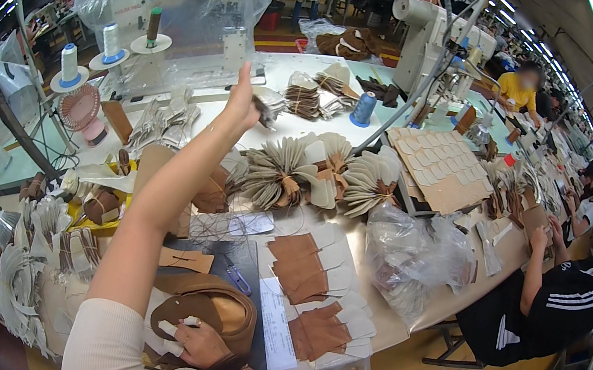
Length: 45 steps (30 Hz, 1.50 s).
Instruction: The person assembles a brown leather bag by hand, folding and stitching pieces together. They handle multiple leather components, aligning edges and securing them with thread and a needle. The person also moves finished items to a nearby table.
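Note:
My left arm reaches far out over the table. My left hand (pixel 242 101) is raised with fingers stretched, close beside a small grey-and-brown bundle (pixel 270 107) that looks blurred; I see no firm grip on it. Close to my body, my right hand (pixel 202 343) lies with fingers apart on a curled brown piece (pixel 235 316) with a pale lining. White coverings wrap some of its fingertips. Right of it are blue thread snips (pixel 239 280), a paper slip (pixel 275 328) and fanned stacks of pale and brown cut pieces (pixel 298 268).
Tied fans of grey pieces (pixel 273 173) stand mid-table. A plastic bag (pixel 417 260) and a board of pale pieces (pixel 437 165) sit right. Behind are a plastic-covered sewing machine (pixel 176 16), thread cones (pixel 363 108) and a pink fan (pixel 80 110). A co-worker (pixel 560 300) sits at right.

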{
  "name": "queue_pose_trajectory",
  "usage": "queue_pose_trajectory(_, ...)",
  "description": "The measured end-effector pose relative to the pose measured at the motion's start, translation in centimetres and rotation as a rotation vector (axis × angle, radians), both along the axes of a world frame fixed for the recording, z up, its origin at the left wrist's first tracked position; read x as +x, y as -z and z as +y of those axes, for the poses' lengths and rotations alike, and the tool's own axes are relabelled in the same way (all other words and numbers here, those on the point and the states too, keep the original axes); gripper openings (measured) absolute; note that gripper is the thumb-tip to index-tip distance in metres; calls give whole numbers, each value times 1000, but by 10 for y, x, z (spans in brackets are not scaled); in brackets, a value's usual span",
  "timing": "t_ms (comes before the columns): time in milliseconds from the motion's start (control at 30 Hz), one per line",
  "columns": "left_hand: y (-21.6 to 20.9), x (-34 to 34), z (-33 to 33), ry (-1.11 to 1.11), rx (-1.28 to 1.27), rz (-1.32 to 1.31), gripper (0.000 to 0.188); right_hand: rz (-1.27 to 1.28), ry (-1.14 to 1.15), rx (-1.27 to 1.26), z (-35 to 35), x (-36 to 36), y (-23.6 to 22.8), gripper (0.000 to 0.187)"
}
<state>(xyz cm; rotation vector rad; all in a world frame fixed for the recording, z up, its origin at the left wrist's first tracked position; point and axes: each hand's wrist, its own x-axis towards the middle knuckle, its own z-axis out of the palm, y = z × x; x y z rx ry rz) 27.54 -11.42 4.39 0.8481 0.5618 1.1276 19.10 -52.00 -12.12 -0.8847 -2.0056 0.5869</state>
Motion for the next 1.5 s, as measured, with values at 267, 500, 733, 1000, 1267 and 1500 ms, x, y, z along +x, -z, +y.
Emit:
queue_pose_trajectory(267,-91,-89,-96,201,350,229,70,29,20,-4,1,1,-11,35)
queue_pose_trajectory(500,-40,-272,-233,553,348,888,64,14,53,4,2,2,-18,31)
queue_pose_trajectory(733,49,-425,-311,-189,17,1297,34,-35,65,56,3,-3,-18,29)
queue_pose_trajectory(1000,70,-469,-289,-492,209,1697,61,-40,48,26,3,-9,-20,26)
queue_pose_trajectory(1267,124,-389,-244,-790,-43,2082,96,-90,88,80,2,-10,-21,17)
queue_pose_trajectory(1500,109,-419,-273,-782,32,1590,111,-66,52,52,3,-8,-22,13)
